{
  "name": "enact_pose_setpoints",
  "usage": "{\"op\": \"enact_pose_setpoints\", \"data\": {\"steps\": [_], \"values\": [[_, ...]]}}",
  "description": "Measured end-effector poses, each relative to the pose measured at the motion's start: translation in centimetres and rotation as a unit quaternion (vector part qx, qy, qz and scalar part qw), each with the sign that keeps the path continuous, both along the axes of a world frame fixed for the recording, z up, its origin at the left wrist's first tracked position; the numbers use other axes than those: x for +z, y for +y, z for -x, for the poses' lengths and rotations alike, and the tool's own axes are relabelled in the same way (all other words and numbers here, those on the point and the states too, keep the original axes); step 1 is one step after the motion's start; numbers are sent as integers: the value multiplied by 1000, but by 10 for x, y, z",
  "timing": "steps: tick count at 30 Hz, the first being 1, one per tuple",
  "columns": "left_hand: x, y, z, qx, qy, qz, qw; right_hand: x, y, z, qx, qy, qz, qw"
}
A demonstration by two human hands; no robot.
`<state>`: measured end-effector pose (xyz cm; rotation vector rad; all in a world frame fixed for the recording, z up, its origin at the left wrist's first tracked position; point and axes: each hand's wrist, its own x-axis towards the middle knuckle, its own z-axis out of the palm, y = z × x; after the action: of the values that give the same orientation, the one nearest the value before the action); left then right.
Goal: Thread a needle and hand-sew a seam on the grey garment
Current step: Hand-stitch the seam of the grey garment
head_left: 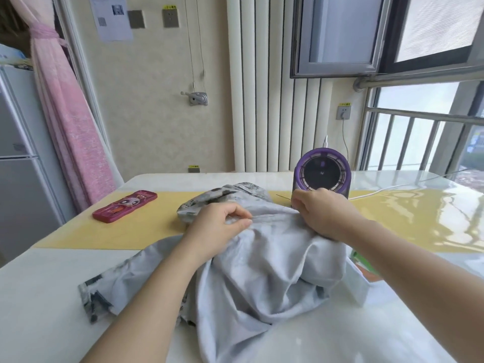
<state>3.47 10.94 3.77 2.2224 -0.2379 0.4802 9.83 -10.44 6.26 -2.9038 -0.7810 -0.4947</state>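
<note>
The grey garment (262, 271) lay heaped across the white desk (52, 297) in the centre and lower middle of the frame, its far end resting on a yellow mat (131, 229). At centre, the left hand (220, 226) curled its fingers and pinched a fold of the cloth, while just right of it the right hand (317, 213) rested on the garment and pinched a thin needle (283, 197) pointing up-left. A red case (125, 209) lay at centre left, and a purple round device (322, 172) stood behind the right hand.
</note>
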Motion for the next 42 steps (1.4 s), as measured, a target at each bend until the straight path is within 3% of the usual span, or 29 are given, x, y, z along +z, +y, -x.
{"op": "enact_pose_setpoints", "data": {"steps": [4, 9, 16, 25, 30, 42], "values": [[-3, 8, -2, -12, 22, 48, 999, 13, 14, -6, -11, 46, 21, 999], [-4, 14, -3, -25, 47, 104, 993, 35, 54, -1, 58, 59, -77, 994], [-13, 20, 2, -61, 86, 184, 977, 28, 81, 12, 100, 177, -157, 967], [-13, 17, 4, -61, 99, 215, 970, 23, 74, 3, 115, 193, -89, 970], [-15, 9, 3, -8, 82, 163, 983, 25, 63, 4, 147, 181, -47, 971], [-15, 8, 8, -18, 87, 208, 974, 33, 52, 13, 142, 167, -25, 975]]}}
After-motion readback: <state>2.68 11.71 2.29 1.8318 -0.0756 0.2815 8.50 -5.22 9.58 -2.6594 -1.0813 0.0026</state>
